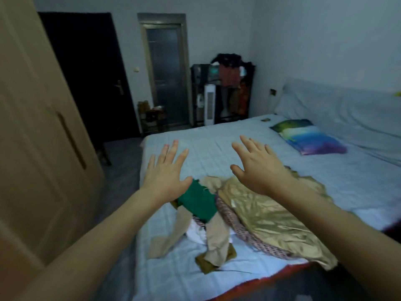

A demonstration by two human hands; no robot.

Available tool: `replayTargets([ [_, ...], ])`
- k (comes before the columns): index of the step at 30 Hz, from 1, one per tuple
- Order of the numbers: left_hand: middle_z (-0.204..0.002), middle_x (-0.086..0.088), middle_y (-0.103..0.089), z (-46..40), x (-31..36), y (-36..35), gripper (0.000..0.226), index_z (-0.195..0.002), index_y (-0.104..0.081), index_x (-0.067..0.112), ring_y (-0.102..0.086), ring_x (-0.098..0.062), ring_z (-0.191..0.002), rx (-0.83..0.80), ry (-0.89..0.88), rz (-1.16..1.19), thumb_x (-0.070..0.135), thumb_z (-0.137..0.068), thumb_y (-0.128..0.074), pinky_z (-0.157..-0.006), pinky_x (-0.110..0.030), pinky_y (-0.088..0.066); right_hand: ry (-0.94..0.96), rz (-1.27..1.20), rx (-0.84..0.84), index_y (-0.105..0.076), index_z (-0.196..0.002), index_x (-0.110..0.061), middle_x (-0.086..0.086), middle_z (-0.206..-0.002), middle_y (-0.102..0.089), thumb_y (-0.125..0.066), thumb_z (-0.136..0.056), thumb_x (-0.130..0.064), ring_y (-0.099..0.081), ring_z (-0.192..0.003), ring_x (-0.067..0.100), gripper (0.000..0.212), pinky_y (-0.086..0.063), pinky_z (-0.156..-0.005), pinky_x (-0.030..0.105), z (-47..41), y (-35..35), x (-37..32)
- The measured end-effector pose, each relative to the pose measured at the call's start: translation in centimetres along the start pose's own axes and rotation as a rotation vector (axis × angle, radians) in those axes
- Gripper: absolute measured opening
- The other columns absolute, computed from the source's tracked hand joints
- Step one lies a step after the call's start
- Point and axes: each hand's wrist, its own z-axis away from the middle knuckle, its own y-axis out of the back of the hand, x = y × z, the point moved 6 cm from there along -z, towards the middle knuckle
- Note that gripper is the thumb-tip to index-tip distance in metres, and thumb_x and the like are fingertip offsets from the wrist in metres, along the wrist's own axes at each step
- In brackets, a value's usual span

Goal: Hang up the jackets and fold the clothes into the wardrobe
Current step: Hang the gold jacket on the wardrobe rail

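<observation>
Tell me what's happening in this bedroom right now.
A person stands at the foot of a bed with both arms stretched out. The left hand and right hand are open with fingers spread, above a heap of clothes on the sheet; neither has a grip on anything. The heap holds a green cloth, a shiny gold garment and beige pieces, all unfolded. The wooden wardrobe to the left is closed.

Bed [238,135] with pale checked sheet, multicoloured pillow [308,135] near the covered headboard [347,111], small dark object [265,120] on the far edge of the sheet. Far wall: dark door [86,72] with metal handle, glass door [166,70] in a metal frame, white tower fan [209,104] beside a black open rack [227,88] with garments draped over it. Small cluttered stand [152,116] in front of the glass door, light switch [136,69] between the two doors.
</observation>
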Motion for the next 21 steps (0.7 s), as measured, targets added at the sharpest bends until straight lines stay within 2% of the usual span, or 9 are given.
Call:
replayTargets([
  [5,-0.160,0.005,0.022,-4.0,9.9,-4.0,0.079,-0.153,0.008,0.036,0.015,-0.018,-0.148,-0.055,-0.122,0.091,0.061,-0.093,-0.036,-0.120,-0.048,0.003,-0.192,0.013,-0.009,-0.018,-0.151,-0.023,0.005,-0.162,-0.005,-0.038,-0.097,-0.045,-0.007,-0.148,0.023,0.062,-0.009,-0.118,0.052,2.6,-0.6,11.0],
  [10,-0.160,0.004,0.023,-7.5,17.0,-8.8,0.079,-0.153,0.009,0.036,0.016,-0.019,-0.148,-0.166,-0.224,0.116,0.064,-0.092,-0.033,-0.120,-0.048,0.004,-0.344,-0.033,-0.028,-0.023,-0.150,-0.022,0.006,-0.161,-0.009,-0.041,-0.095,-0.044,-0.010,-0.147,0.024,0.062,-0.008,-0.117,0.052,4.9,-3.4,18.7],
  [15,-0.161,0.003,0.021,-11.9,21.1,-14.1,0.081,-0.154,0.007,0.037,0.013,-0.021,-0.149,-0.229,-0.263,0.135,0.067,-0.088,-0.031,-0.119,-0.049,0.003,-0.444,-0.082,-0.060,-0.024,-0.148,-0.022,0.003,-0.161,-0.008,-0.045,-0.094,-0.044,-0.009,-0.147,0.021,0.062,-0.010,-0.117,0.053,4.4,-7.0,24.7],
  [21,-0.161,0.002,0.022,-22.6,23.6,-19.6,0.080,-0.154,0.007,0.034,0.013,-0.021,-0.149,-0.260,-0.223,0.146,0.065,-0.092,-0.033,-0.119,-0.049,0.002,-0.450,-0.008,-0.101,-0.022,-0.150,-0.023,0.004,-0.161,-0.008,-0.043,-0.095,-0.043,-0.011,-0.147,0.023,0.062,-0.010,-0.116,0.050,-2.2,-9.2,33.6],
])
